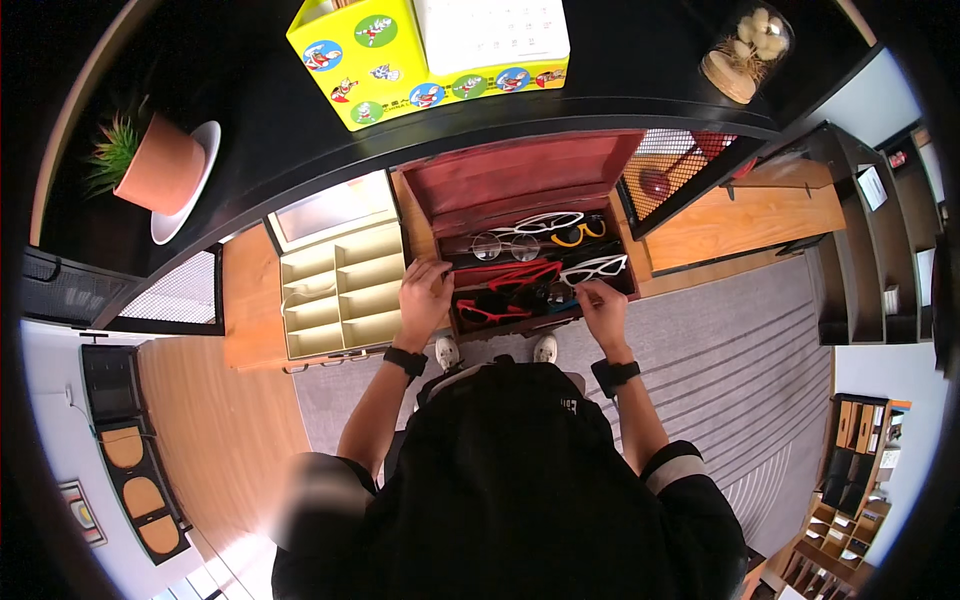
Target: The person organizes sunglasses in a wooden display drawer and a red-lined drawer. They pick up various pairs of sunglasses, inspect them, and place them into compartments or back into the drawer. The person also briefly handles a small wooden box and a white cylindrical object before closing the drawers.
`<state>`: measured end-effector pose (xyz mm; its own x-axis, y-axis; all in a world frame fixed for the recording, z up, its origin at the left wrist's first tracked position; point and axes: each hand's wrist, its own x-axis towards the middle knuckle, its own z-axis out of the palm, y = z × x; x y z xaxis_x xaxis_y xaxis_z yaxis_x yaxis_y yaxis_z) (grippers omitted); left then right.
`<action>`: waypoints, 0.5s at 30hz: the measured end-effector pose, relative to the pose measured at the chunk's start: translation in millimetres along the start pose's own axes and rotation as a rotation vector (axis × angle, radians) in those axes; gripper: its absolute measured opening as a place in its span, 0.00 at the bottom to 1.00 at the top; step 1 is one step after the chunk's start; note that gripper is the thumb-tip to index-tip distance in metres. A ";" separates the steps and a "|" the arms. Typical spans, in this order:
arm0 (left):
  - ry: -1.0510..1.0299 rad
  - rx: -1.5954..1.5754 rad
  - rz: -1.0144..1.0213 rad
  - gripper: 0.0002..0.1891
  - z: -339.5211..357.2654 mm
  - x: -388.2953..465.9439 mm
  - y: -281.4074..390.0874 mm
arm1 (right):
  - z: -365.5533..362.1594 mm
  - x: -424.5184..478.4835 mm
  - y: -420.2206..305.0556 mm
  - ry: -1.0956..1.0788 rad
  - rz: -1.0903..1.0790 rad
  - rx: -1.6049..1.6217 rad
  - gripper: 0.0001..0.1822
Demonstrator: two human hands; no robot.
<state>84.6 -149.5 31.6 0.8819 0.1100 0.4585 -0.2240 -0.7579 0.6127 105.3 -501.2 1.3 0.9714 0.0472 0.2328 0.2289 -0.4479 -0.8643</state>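
Note:
A dark red box (525, 176) stands with its lid raised on a wooden surface, filled with several pairs of glasses. Inside lie round wire-rimmed glasses (506, 246), yellow sunglasses (577, 232), white-framed glasses (596, 268) and red-framed sunglasses (491, 311). My left hand (426, 291) is at the box's left edge, fingers bent; whether it grips anything is unclear. My right hand (602, 306) is over the box's near right corner, thumb and fingers close together beside the white frame; its hold cannot be made out. Left of the box is a cream compartment case (337, 296), its lid raised.
A black shelf (637, 52) crosses above the box, bearing a yellow organizer (375, 67) with a calendar, a potted plant (161, 165) and a glass dome ornament (750, 56). Black mesh panels (671, 169) flank the box and case. A dark shelving unit (862, 240) stands right.

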 end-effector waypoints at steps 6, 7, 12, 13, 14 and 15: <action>-0.023 0.032 0.022 0.10 5.3 -2.6 3.6 | -8.1 1.0 -1.2 0.028 0.026 0.008 0.04; -0.026 0.042 0.020 0.11 5.5 -2.5 4.4 | -8.6 0.2 -1.5 0.038 0.039 0.018 0.04; -0.059 0.015 -0.026 0.13 5.9 -0.6 5.4 | -8.6 -5.2 -0.3 0.047 0.083 -0.032 0.05; -0.056 0.018 -0.025 0.14 6.8 0.2 5.4 | -8.4 -5.9 -2.3 0.046 0.084 -0.057 0.05; -0.057 0.021 -0.009 0.15 8.7 1.7 5.5 | -7.8 -6.5 -2.0 0.042 0.078 -0.066 0.06; -0.058 0.026 0.007 0.16 11.4 4.1 5.9 | -6.9 -6.7 -1.4 0.038 0.071 -0.075 0.06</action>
<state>91.6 -160.9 29.7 0.9032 0.0676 0.4239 -0.2202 -0.7748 0.5927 98.0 -507.1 4.0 0.9816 -0.0203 0.1900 0.1526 -0.5149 -0.8436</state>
